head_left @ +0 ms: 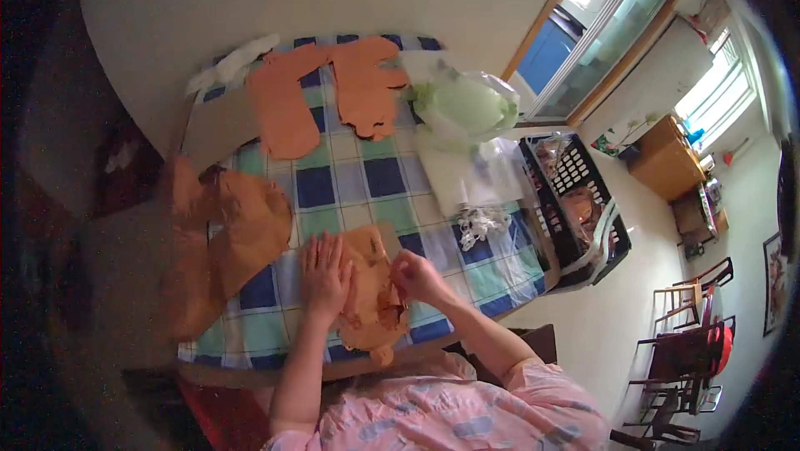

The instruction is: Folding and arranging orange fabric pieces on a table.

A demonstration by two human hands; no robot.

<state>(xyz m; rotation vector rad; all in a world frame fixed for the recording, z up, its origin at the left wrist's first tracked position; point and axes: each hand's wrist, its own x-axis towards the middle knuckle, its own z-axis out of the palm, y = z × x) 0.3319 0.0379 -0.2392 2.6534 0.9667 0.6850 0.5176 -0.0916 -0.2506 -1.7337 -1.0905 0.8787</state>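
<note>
In front of me on the table lies a flat orange-tan piece (362, 263), cloth-like, with an irregular, darker patch toward its near end. A small rounded tab at that end reaches the table's near edge. My left hand (327, 278) rests on the left side of this piece, fingers stretched out and pressed flat. At its right edge my right hand (417, 276) has its fingers pinched together; whatever is between the fingertips is hidden. Left of my left hand spreads a larger heap of orange-brown pieces (250, 222).
Flat orange pieces (283, 113) lie at the table's far side on a checked tablecloth (333, 176). White rolled material (237, 63) is behind them. Farther right are a clear bag with pale green contents (467, 105), a white bundle (482, 226) and a black crate (579, 167).
</note>
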